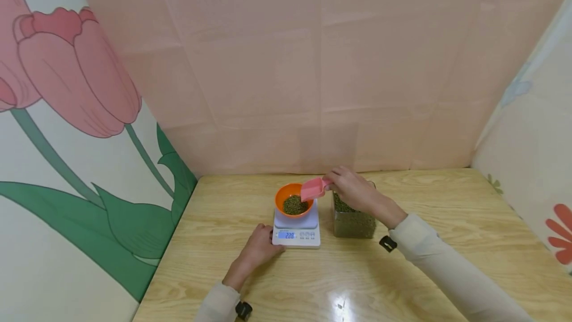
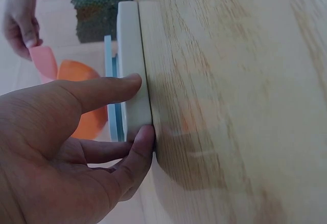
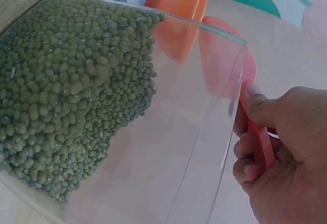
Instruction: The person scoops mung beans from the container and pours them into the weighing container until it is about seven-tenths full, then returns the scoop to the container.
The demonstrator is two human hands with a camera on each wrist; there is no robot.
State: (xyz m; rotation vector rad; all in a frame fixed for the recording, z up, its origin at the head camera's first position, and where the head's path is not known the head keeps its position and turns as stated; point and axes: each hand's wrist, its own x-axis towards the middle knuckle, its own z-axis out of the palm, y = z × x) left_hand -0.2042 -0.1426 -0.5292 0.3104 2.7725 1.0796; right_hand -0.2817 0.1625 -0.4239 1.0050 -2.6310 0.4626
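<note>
My right hand (image 1: 354, 190) grips the handle of a pink scoop (image 1: 314, 189), whose blade is tilted over the right rim of an orange bowl (image 1: 280, 199). Green mung beans (image 1: 295, 205) lie in the bowl, which stands on a white kitchen scale (image 1: 282, 243). The lit display seems to read 228. At the scale's front left corner is my left hand (image 1: 260, 245); in the left wrist view its thumb lies along the front edge and its fingers curl at the side. A clear container (image 3: 148, 147) of mung beans (image 3: 61, 81) stands right of the scale, under my right forearm.
The wooden table (image 1: 420, 262) meets a pink-draped wall (image 1: 250, 88) just behind the bowl and container. A wall painted with tulips (image 1: 80, 73) borders the left, and a pale wall with a red flower (image 1: 562, 227) borders the right.
</note>
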